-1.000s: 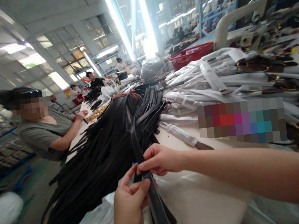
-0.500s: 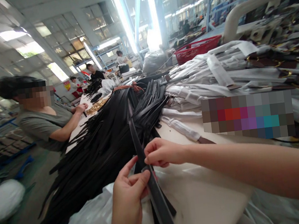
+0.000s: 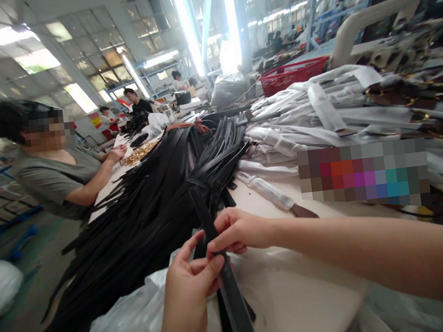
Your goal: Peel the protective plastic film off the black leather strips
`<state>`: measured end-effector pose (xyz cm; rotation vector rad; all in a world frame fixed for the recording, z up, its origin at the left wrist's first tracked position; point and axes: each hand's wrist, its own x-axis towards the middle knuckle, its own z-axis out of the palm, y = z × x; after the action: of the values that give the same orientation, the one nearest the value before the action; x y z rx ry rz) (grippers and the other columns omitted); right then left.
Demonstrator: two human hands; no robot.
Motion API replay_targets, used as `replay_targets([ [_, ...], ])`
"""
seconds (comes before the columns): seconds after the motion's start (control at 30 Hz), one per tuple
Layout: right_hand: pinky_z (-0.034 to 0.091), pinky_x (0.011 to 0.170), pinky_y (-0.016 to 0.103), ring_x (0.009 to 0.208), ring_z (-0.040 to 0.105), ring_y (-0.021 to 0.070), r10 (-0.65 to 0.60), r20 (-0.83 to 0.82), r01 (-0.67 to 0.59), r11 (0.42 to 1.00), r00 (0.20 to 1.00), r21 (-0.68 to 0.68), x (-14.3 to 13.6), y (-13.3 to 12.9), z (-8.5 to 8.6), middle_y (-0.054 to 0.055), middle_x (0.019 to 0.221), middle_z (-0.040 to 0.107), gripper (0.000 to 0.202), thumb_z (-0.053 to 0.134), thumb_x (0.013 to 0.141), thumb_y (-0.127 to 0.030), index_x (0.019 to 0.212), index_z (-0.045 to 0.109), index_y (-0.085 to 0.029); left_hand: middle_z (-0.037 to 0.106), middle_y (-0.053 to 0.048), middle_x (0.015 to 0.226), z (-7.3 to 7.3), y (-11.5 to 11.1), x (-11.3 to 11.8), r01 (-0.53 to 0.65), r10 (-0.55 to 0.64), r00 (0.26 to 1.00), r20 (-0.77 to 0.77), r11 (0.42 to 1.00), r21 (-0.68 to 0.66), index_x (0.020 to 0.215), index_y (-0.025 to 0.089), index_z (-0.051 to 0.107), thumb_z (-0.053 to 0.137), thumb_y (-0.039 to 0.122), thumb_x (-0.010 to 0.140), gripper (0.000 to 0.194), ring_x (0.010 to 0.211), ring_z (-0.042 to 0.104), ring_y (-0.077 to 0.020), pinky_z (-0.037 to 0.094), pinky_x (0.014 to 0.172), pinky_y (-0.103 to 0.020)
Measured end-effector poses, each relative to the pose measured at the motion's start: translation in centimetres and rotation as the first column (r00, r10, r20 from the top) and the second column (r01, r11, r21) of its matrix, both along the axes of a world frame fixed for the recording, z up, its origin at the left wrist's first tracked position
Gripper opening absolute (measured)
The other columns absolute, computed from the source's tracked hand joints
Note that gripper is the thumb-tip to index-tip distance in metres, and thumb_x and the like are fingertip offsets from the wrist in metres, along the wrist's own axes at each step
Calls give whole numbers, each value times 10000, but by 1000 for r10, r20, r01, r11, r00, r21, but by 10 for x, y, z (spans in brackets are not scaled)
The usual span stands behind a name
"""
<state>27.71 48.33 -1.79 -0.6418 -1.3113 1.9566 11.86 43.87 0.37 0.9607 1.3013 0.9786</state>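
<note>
A long flat black strap (image 3: 238, 313) runs from the bottom edge up between my hands, its far end pointing at the pile. My left hand (image 3: 196, 275) grips it from the left, thumb on top and fingers underneath. Just above that thumb, my right hand (image 3: 239, 230) pinches the same strap between thumb and forefinger; anything small under those fingertips is hidden. Beyond and to the left lies a big heap of black straps (image 3: 145, 233), gathered at its far end by a brown tie (image 3: 188, 126).
White-wrapped straps (image 3: 319, 107) with brown ends and gold rings cover the table's right side, before a red basket (image 3: 291, 73). Clear plastic (image 3: 123, 321) lies at the near left. A co-worker (image 3: 54, 169) stands at the left by small gold pieces (image 3: 140, 153).
My right hand has shifted slightly left and down along the strap, closer to my left thumb. The strap's far end now shows lower. The view has turned a little.
</note>
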Motion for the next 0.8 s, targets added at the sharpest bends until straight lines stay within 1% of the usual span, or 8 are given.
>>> replay_targets([
  [0.13,123,344,186,345,254,31,-160,-38,154,979,986,-133,4,12,-1,-84,405,405,283,731,724,-376,748,680,-99,738,-70,584,0,-1,-3,97,-98,994,-49,995,-19,1379,88,435,909,311,532,997,542,703,-228,547,507,-260],
  [0.23,94,348,180,346,208,25,-285,-70,273,951,956,-145,4,15,0,-110,399,349,294,688,758,-415,747,654,-123,743,-82,600,0,0,-5,129,-131,989,-66,991,-32,1374,86,441,917,328,519,1008,543,698,-221,542,515,-260],
  [0.33,108,338,189,336,228,28,-232,-77,222,968,970,-120,2,9,1,-97,388,376,300,738,706,-398,737,675,-106,755,-87,626,-2,2,-6,80,-80,995,-52,997,-7,1371,81,435,920,304,520,1004,571,713,-232,551,523,-264],
  [0.5,182,314,183,334,311,36,-66,67,68,998,996,-20,-4,-3,-1,-65,410,463,349,767,691,-437,676,658,-105,764,-78,646,-3,6,-4,5,-4,1000,-31,1000,25,1343,89,444,929,250,510,978,605,731,-237,562,533,-257],
  [0.57,226,317,176,339,340,39,-67,89,63,997,994,46,-6,-4,-2,-63,432,481,367,729,735,-459,627,602,-132,763,-75,647,-1,5,-4,10,-10,1000,-17,1000,27,1328,94,451,932,266,518,958,599,729,-225,554,531,-239],
  [0.67,236,332,176,357,378,44,-177,99,155,968,979,199,-8,-4,-3,-63,450,485,386,705,771,-463,605,563,-145,758,-76,666,5,-1,-7,15,-16,999,33,999,33,1314,112,445,920,406,541,953,632,736,-250,559,535,-259],
  [0.73,209,344,180,366,368,40,-261,82,234,939,962,254,-8,-5,-2,-67,443,466,397,712,769,-464,595,559,-142,759,-110,708,9,-7,-11,115,-114,991,66,993,-14,1232,124,512,830,577,606,835,659,740,-270,557,528,-275],
  [0.8,195,351,189,362,344,40,-294,51,273,929,954,248,-8,-5,0,-76,427,434,415,716,760,-492,599,558,-143,755,-149,722,12,-13,-11,313,-300,948,109,942,-125,1040,129,605,719,654,693,640,640,733,-260,552,531,-279],
])
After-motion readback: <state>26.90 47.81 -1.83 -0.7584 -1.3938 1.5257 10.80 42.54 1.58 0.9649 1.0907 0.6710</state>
